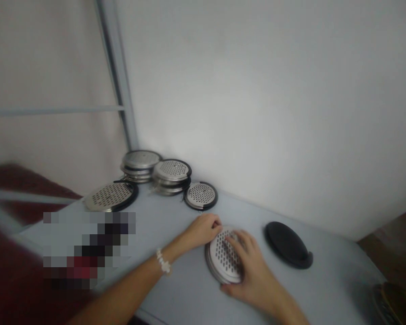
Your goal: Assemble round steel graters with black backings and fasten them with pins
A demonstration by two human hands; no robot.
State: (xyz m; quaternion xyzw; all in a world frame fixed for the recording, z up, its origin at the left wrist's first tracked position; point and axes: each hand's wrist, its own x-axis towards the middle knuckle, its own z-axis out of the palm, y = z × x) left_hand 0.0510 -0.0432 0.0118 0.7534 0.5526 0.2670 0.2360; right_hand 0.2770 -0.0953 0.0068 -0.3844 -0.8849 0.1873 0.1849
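A round perforated metal disc [226, 259], apparently on top of a stack, sits on the grey table between my two hands. My right hand [252, 259] grips its right side, with the thumb at the near rim and the fingers across the top. At the far left rim, my left hand [205, 230] is closed with bent fingers against the edge; its fingertips are partly hidden. A bracelet of pale beads [163, 261] circles my left wrist. To the right lies a round black disc [287, 245] with a small tab.
Along the wall stand two stacks of perforated discs, a left stack [141, 160] and a right stack [172, 170]. Nearby lie a small black-edged disc [200, 195] and a larger one [110, 197]. A blurred brass-coloured object [401, 300] is at the lower right. The table [182, 293] meets a white wall [257, 113].
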